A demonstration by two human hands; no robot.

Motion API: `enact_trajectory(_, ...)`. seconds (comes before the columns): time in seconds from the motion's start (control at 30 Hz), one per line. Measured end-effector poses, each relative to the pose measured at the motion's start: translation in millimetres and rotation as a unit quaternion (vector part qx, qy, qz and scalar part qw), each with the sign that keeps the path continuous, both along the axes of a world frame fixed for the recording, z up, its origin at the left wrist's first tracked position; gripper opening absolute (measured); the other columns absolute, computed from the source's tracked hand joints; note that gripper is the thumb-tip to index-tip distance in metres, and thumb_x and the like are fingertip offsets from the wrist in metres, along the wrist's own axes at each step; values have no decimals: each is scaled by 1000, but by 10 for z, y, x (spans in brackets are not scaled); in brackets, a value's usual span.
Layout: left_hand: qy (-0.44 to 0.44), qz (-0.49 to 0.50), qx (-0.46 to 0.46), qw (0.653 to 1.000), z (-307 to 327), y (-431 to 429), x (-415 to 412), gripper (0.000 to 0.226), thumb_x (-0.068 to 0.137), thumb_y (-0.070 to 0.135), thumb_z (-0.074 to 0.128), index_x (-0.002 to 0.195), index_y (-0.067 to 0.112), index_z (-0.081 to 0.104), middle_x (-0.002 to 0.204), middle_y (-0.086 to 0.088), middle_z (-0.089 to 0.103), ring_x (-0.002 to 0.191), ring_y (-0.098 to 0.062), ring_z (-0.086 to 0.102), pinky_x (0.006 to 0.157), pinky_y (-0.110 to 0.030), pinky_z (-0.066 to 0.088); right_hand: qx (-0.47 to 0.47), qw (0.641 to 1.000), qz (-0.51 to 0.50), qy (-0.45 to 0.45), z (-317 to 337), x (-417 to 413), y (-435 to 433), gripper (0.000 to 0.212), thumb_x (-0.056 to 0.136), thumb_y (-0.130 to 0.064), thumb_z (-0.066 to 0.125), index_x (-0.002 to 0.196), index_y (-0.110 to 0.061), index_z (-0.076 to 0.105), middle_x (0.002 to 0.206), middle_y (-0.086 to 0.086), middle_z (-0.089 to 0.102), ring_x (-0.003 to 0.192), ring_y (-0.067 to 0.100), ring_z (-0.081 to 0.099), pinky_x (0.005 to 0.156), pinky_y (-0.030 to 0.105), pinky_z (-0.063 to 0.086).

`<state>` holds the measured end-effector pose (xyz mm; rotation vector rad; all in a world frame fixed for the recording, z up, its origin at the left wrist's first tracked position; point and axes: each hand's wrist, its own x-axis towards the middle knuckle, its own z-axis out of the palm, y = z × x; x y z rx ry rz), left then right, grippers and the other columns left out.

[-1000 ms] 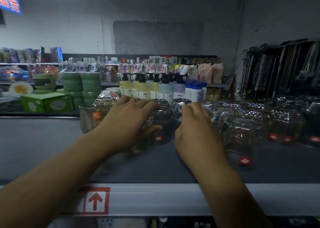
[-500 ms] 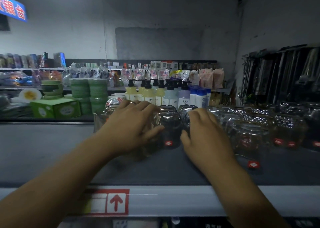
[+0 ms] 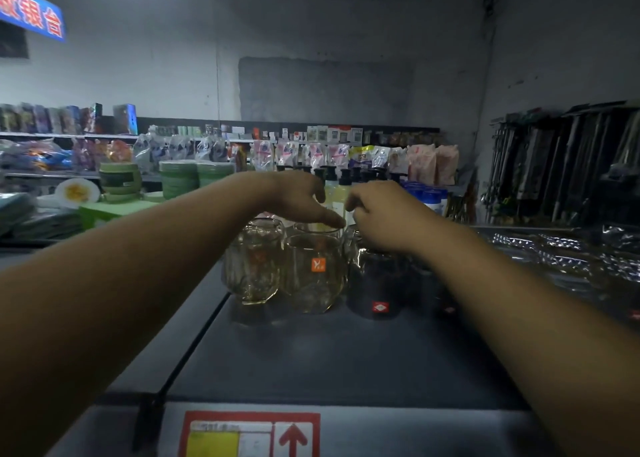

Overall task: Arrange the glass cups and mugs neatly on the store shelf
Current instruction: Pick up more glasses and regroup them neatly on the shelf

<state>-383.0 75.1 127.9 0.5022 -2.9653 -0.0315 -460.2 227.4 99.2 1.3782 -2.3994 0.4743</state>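
Handling: your glass cups [image 3: 313, 273] are likely brittle and slick; grasp round the body, not the rim.
Cups: clustered on the shelf [image 3: 346, 359], touching.
Left hand [image 3: 301, 200]: loose, spread above rims.
Right hand [image 3: 384, 219]: curled; grip hidden from you.

Both forearms extended forward, converging. My left hand [image 3: 304, 200]: palm down, fingers straight, thumb spread. My right hand [image 3: 384, 217]: just beside it, fingers curled under; grip hidden.

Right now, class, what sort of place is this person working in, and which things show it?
Probably a small general store: stickered glass cups on a shelf with a price label, pump bottles and packaged goods displayed behind.
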Motion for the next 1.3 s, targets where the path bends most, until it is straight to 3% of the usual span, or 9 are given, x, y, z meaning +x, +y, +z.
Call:
enact_trajectory(0.13,-99,29,20,994,-20,-112,-358,68,86,63,66,132,12,61,133,-8,63,120,-30,63,104,-46,50,55,998,-19,-16,21,-162,-149,30,98,-12,46,123,-11,61,122,12,64,107,29,61,95,45,53)
enact_trajectory(0.27,-129,44,50,989,-53,-206,-557,56,87,54,70,124,12,63,108,-9,70,101,-33,72,74,-35,59,57,997,-29,-31,-6,-307,-219,31,97,-15,46,125,-14,59,125,11,63,111,28,59,97,43,50)
enact_trajectory(0.4,-91,13,61,994,-2,-285,-533,52,80,51,76,115,12,69,105,-11,75,93,-32,74,75,-40,62,28,997,3,-77,-48,-353,-203,32,99,-13,52,130,-11,61,129,10,63,113,26,60,92,35,51)
enact_trajectory(0.53,15,-6,145,989,184,-381,-236,43,84,43,76,109,9,71,99,-14,72,77,-29,71,52,-30,55,-82,986,40,-139,-80,-420,-224,27,99,-23,60,124,-13,64,114,4,68,96,18,64,76,30,51)
enact_trajectory(0.67,134,-45,322,936,205,-558,119,22,92,34,70,97,14,79,93,-19,69,68,-30,65,59,-33,54,-208,905,99,-358,-104,-419,-338,35,93,-42,69,113,-14,65,112,9,72,102,24,69,95,46,57)
enact_trajectory(0.77,200,-85,447,867,55,-651,250,30,98,31,62,117,11,73,98,-21,70,82,-35,67,70,-37,54,-223,817,149,-510,-43,-346,-382,51,91,-53,67,122,-12,66,119,18,72,106,29,69,94,42,55)
enact_trajectory(0.93,279,-119,528,793,-134,-548,350,42,98,36,62,126,5,65,99,-20,71,84,-34,71,70,-37,61,-262,723,257,-586,96,-293,-460,46,93,-37,69,129,-10,62,116,17,75,106,33,73,82,42,61)
enact_trajectory(1.1,297,-73,291,907,-352,-771,459,49,97,58,54,115,15,70,108,-4,74,98,-26,71,86,-47,59,-225,875,152,-401,239,-322,-560,49,82,-36,79,121,-9,66,104,13,75,80,30,74,58,32,58)
enact_trajectory(1.3,271,-4,330,904,-679,-1071,476,25,97,38,65,102,17,77,99,-3,76,92,-18,71,87,-36,55,-49,973,69,-214,281,-399,-763,59,72,-52,83,107,-7,69,87,8,54,69,20,51,54,32,46)
